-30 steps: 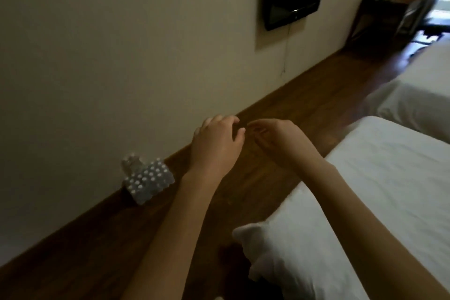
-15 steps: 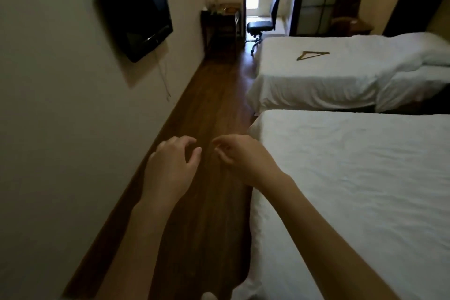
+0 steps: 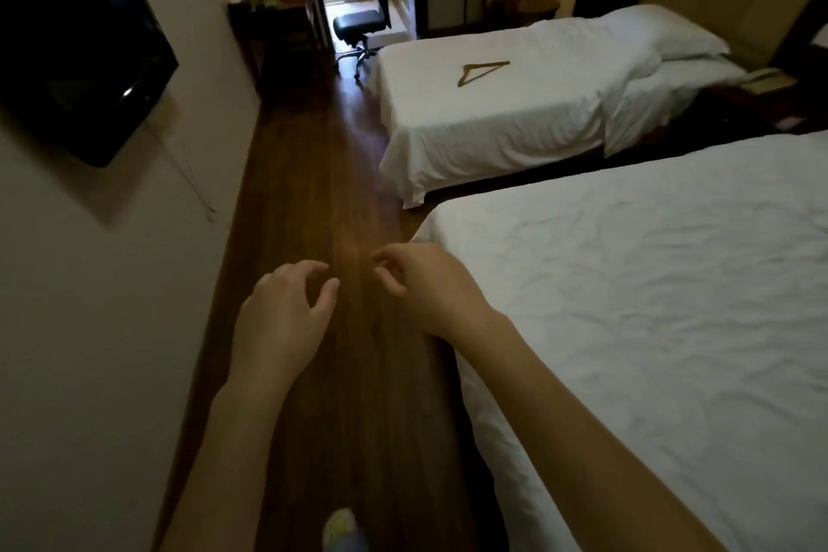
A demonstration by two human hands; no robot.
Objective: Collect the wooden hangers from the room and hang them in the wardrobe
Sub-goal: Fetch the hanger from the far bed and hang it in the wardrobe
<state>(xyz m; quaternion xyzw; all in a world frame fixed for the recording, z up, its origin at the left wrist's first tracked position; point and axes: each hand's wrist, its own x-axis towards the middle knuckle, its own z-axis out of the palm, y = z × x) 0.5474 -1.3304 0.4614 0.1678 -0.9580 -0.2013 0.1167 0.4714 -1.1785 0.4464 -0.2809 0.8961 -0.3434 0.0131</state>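
Reaching out over the wooden floor [image 3: 313, 202], both hands empty.
Left hand [image 3: 286, 318] and right hand [image 3: 430, 287] hanging loosely curled, gripping nothing; wooden hanger [image 3: 481, 72] lying on far bed [image 3: 493, 121].

left hand [image 3: 286, 318], right hand [image 3: 425, 287], both empty, fingers curled

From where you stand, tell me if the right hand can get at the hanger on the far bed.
Probably not yet. The right hand is empty over the floor, and the hanger lies well beyond it on the far bed; the aisle ahead looks clear.
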